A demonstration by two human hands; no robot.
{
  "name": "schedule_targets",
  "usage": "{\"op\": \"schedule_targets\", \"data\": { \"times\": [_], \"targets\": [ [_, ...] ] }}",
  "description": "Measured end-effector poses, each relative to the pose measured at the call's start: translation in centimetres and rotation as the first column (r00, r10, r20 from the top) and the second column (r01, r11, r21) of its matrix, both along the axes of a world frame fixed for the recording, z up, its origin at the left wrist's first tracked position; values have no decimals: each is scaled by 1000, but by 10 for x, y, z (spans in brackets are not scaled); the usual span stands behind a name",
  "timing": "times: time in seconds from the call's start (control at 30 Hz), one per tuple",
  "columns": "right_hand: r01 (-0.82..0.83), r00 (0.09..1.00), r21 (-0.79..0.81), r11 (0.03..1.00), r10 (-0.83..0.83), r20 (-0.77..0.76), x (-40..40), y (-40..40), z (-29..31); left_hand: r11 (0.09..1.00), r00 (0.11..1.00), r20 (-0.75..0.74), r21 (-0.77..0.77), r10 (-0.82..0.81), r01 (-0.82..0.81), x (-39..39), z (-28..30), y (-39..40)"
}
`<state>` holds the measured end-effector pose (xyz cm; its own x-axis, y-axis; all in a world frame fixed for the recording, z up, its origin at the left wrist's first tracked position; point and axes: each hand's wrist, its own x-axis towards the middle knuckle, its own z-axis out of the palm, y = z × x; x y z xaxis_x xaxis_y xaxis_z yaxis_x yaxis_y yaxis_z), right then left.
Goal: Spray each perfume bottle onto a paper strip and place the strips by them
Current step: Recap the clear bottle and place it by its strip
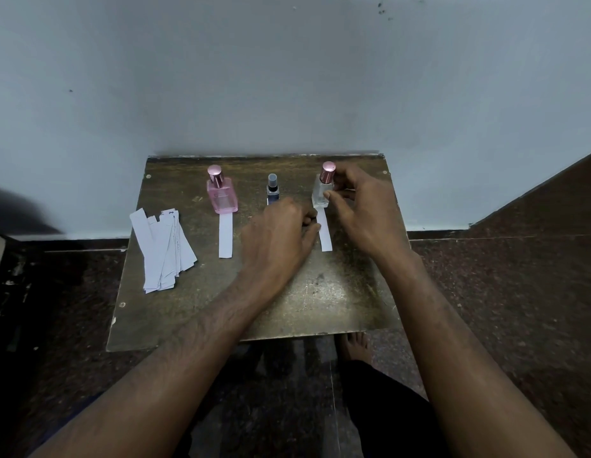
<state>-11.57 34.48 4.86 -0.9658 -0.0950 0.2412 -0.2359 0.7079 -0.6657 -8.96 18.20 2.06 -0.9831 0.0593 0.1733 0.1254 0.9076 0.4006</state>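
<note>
Both hands forward, left [281, 226] fingers curled, right [360, 206] pinching.

We see a worn dark brown wooden table [188, 312], pale grey-blue painted wall [287, 77] behind it, dark speckled stone floor [519, 292] around it

1. A worn, dark wooden bench [314, 292] stands on the floor against a pale wall.
2. A small dark-blue glass bottle [272, 190] stands mid-rear on it.
3. Left of that: a pink glass bottle [221, 196], a white paper strip [225, 236] before it.
4. Far left: a loose pile of white paper strips [163, 249].
5. Right: a clear glass bottle [321, 193] with a second white strip [324, 234].
</note>
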Motion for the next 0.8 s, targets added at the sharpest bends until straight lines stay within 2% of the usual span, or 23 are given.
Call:
{"op": "schedule_targets", "data": {
  "times": [0.6,0.8],
  "targets": [
    [0,1000,-7,1000,0,1,-1,1,-2,998,997,-64,-56,-39,36,6,4,0],
    [24,1000,-10,1000,-24,1,1,-1,-1,998,997,-41,-6,-65,65,7,1,-2]
  ]
}}
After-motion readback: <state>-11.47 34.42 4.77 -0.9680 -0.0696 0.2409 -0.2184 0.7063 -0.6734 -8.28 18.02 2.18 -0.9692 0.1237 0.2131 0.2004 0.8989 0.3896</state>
